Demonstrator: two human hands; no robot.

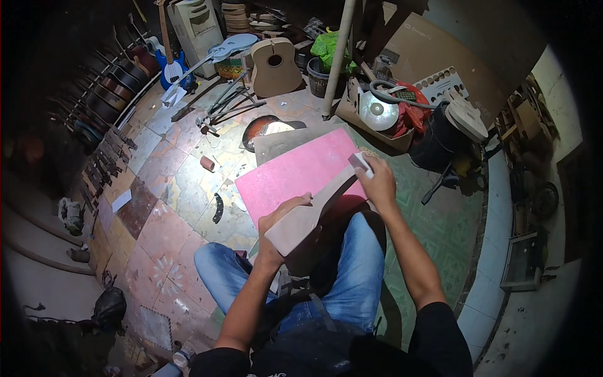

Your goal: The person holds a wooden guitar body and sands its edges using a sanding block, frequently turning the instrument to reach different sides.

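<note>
Above my lap, my left hand (274,227) is closed round the wide near end of a pale, tapered wooden piece (309,217), thumb along its edge. The piece slopes up to the right and narrows toward its far end. There my right hand (380,181) grips a small block with a pale face and a dark side (359,162), held against or right beside the narrow end. I cannot tell whether they touch. Beneath lies a pink board (292,169) on a grey sheet (271,146).
An acoustic guitar body (274,78), a blue bass guitar (174,70) and a rack of several guitars (113,88) stand beyond. A pole (339,60) rises ahead. At right are a filled cardboard box (392,139) and a black bucket (433,141). A sandpaper roll (207,164) lies on the tiles.
</note>
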